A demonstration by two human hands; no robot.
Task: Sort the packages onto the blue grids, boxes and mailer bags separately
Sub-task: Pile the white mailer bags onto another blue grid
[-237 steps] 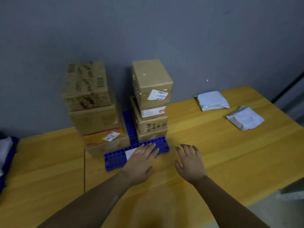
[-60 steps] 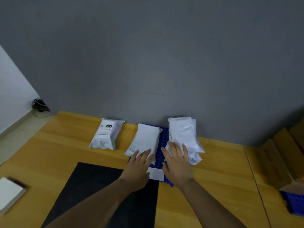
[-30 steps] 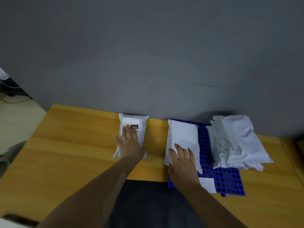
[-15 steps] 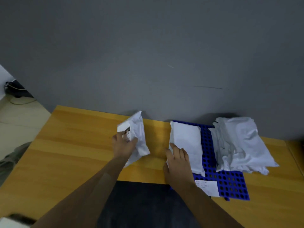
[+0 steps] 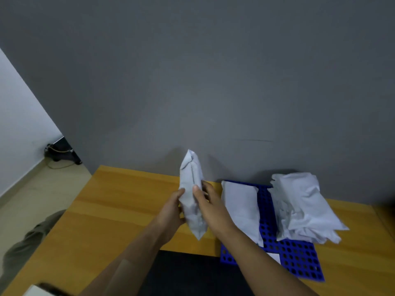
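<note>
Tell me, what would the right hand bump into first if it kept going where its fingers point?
The white mailer bag, which the right hand is pinching. Past the bag, probably the grey wall, though depth is unclear.

Fingers of left hand hidden behind held mailer bag; only thumb shows at near edge. Most fingers of right hand tucked behind same bag, far face unseen. Right forearm covers near-left corner of blue grid and most of paper slip. Back of grid buried under flat mailer bag and crumpled pile; count in pile unclear, maybe three. Blurred white object cut off at bottom-left corner. Lower edge cuts black mat. Dark blur at right edge unidentifiable. Counter runs off frame at right.
</note>
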